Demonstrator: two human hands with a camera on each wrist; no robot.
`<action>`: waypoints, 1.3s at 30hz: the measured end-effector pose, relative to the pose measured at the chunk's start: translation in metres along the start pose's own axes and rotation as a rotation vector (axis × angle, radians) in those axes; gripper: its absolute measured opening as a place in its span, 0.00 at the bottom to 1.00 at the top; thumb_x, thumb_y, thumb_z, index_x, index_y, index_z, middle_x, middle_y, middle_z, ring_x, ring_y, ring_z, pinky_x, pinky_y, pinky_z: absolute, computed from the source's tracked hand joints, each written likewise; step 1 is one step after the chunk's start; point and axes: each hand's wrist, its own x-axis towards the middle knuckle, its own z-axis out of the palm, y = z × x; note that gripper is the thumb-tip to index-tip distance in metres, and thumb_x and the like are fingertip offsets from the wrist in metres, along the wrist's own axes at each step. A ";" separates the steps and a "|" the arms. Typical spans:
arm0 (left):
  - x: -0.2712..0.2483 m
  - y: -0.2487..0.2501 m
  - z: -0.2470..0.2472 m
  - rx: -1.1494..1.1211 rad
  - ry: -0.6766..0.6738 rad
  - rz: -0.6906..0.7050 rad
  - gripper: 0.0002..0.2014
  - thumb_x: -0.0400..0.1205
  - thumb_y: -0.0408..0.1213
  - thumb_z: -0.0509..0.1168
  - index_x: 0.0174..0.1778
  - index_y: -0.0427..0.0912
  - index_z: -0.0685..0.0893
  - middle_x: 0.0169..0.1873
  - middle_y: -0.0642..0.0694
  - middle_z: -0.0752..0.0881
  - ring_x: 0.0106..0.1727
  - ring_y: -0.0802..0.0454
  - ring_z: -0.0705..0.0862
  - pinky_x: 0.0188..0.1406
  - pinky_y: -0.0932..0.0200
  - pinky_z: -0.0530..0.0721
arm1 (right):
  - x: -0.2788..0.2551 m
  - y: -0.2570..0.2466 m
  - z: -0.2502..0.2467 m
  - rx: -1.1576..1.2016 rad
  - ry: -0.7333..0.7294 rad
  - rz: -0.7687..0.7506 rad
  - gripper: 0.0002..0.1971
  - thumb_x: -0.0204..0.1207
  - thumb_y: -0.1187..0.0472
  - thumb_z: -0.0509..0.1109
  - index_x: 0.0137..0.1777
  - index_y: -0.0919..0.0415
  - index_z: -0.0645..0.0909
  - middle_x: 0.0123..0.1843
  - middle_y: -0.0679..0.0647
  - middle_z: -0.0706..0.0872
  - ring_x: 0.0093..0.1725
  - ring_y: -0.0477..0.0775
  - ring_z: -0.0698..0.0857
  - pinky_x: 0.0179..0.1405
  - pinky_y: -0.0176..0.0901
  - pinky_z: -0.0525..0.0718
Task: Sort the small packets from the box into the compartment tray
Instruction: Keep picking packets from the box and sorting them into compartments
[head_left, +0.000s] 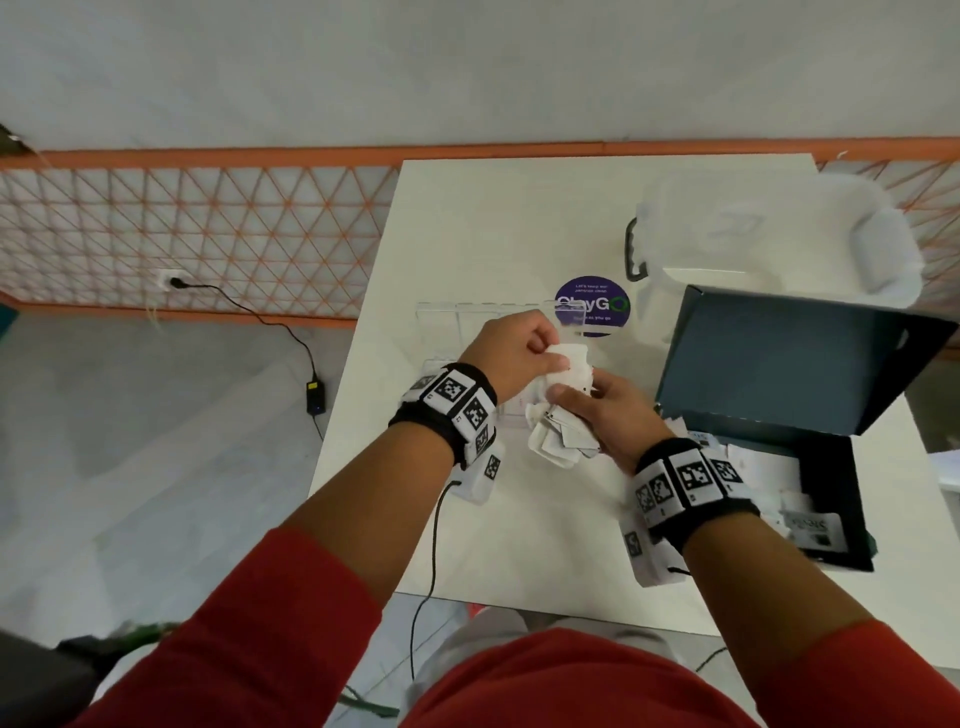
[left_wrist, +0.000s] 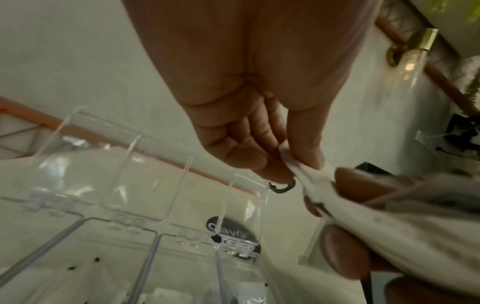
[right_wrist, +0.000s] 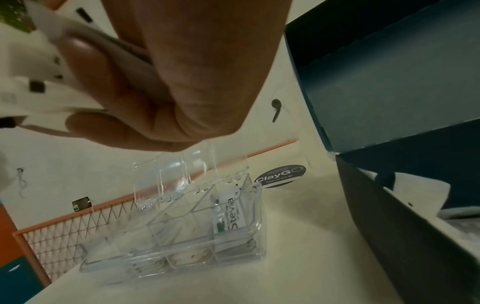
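A smooth white table (head_left: 519, 519) is lying under both hands, and to the right of the right hand (head_left: 615, 415) a dark teal cardboard box (head_left: 789, 364) is standing with its flat lid raised and more white packets (head_left: 769, 467) lying inside. Just beyond and below the left hand (head_left: 511, 353), a clear hard-plastic compartment tray (right_wrist: 233, 236) is sitting with its hinged lid up and a Stevia packet (right_wrist: 233, 214) leaning in the compartment nearest the box. The right hand is clutching a crumpled bunch of thin white paper packets (head_left: 558, 436) in curled fingers, while the left hand is pinching one packet (head_left: 569, 364) at the top of that bunch between thumb and fingertips.
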 end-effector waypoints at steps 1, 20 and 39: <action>0.000 -0.003 -0.003 -0.006 0.006 -0.012 0.10 0.73 0.41 0.77 0.40 0.52 0.80 0.39 0.52 0.86 0.43 0.53 0.86 0.45 0.62 0.84 | 0.001 0.001 0.001 -0.007 0.002 0.002 0.04 0.80 0.61 0.74 0.53 0.55 0.86 0.39 0.50 0.92 0.34 0.48 0.89 0.26 0.39 0.83; -0.010 -0.100 -0.092 0.274 0.126 -0.176 0.08 0.80 0.34 0.68 0.53 0.48 0.88 0.50 0.49 0.89 0.48 0.55 0.84 0.44 0.66 0.75 | 0.004 0.015 0.014 0.056 0.024 0.057 0.07 0.77 0.56 0.76 0.54 0.52 0.89 0.52 0.64 0.92 0.45 0.62 0.90 0.42 0.52 0.84; -0.010 -0.137 -0.044 0.666 -0.048 0.052 0.16 0.82 0.30 0.64 0.66 0.44 0.82 0.67 0.49 0.78 0.58 0.45 0.83 0.56 0.55 0.80 | 0.006 0.011 0.022 0.083 0.094 0.073 0.06 0.81 0.59 0.74 0.55 0.55 0.88 0.44 0.58 0.92 0.34 0.53 0.88 0.22 0.39 0.79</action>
